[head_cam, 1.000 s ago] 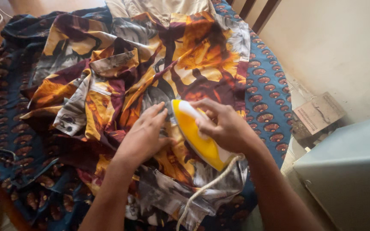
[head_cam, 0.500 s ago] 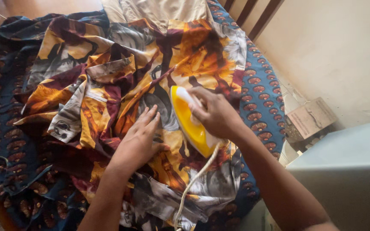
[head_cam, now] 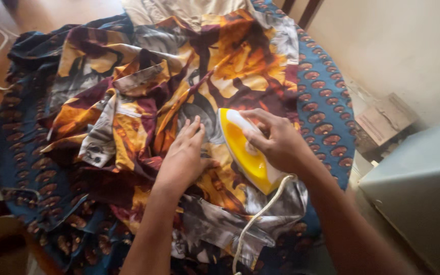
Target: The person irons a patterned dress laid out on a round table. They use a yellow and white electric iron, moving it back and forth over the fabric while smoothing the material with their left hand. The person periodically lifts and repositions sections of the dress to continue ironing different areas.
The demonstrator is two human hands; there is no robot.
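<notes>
Iron [head_cam: 248,153], yellow and white, is gripped at its handle by the right hand [head_cam: 276,142], fingers wrapped around it, centre-right of frame. Judged rigid, moderately heavy, hot underneath. Left hand [head_cam: 184,158] lies flat, fingers spread, on the soft patterned shirt [head_cam: 143,102].

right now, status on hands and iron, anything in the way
Right hand gripping iron. Left hand flat on shirt beside it. Cord trails toward the person, nothing blocking.

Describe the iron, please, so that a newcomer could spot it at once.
A blue patterned cloth covers the surface, with a rumpled orange, maroon and grey shirt on it. The yellow and white iron sits there under the right hand, trailing a pale cord.
</notes>
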